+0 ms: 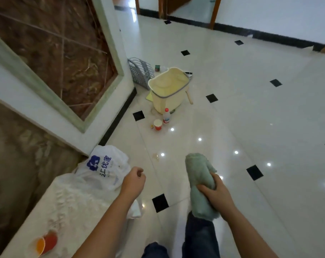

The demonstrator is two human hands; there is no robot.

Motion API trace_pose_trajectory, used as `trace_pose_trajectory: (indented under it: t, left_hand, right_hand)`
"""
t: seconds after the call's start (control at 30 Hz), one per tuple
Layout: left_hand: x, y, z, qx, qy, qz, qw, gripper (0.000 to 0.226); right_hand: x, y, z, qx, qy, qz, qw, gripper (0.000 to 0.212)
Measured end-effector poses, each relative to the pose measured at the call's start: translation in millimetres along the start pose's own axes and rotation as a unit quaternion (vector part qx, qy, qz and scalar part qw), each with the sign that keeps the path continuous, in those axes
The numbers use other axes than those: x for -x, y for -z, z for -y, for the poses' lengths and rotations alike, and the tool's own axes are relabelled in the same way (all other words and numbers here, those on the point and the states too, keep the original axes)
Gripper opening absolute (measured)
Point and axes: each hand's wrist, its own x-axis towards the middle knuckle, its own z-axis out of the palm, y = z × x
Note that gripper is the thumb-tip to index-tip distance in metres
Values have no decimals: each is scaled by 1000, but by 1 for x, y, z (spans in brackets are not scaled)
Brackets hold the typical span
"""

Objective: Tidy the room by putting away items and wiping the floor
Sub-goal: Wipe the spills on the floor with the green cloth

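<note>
My right hand [214,190] grips a rolled pale green towel [199,175] above the glossy white tiled floor [251,112]. My left hand [133,180] is closed in a loose fist beside a white plastic bag [105,164] with blue print; whether it pinches the bag is unclear. Ahead on the floor stand a cream bucket [169,90], a clear bottle with a red cap [166,116] and a red paper cup [158,124]. A small brownish stain [155,156] marks the tile in front of me.
A grey slatted basket [141,70] leans on the wall corner behind the bucket. The bag rests on a pale low surface [64,211] at my left, with an orange and red object [46,243] showing through plastic. Black skirting and wooden door frames [214,12] line the far wall.
</note>
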Motion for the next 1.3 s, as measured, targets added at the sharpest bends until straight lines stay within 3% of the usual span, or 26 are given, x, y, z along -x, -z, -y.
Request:
trace_pose_trajectory:
  t: [0.1, 0.2, 0.37, 0.63, 0.8, 1.07, 1.17, 1.3]
  left_hand:
    - [-47, -17, -4, 7, 66, -20, 998, 33]
    - [-98, -37, 4, 26, 137, -47, 989, 34]
    - [-188, -90, 45, -9, 191, -44, 981, 31]
    - [-335, -168, 148, -51, 198, -50, 978, 37]
    - [-403, -210, 215, -114, 170, -28, 978, 41]
    - [-510, -267, 290, -174, 65, -41, 982, 50]
    - [-554, -280, 303, -197, 30, -65, 978, 67]
    - [-590, -291, 316, -265, 66, -11, 962, 93]
  right_hand:
    - [-78, 2, 7, 106, 7, 43, 993, 58]
    - [-155, -5, -1, 256, -1, 108, 961, 67]
    - [-280, -34, -29, 344, -21, 161, 925, 67]
    - [-434, -126, -123, 404, -12, 164, 900, 67]
    - [-511, -199, -177, 522, 57, 118, 843, 64]
    - [-622, -294, -235, 432, 125, 22, 893, 67]
    - [-654, -315, -239, 392, 174, -17, 903, 67]
    - [-671, -339, -247, 373, 254, -14, 892, 65]
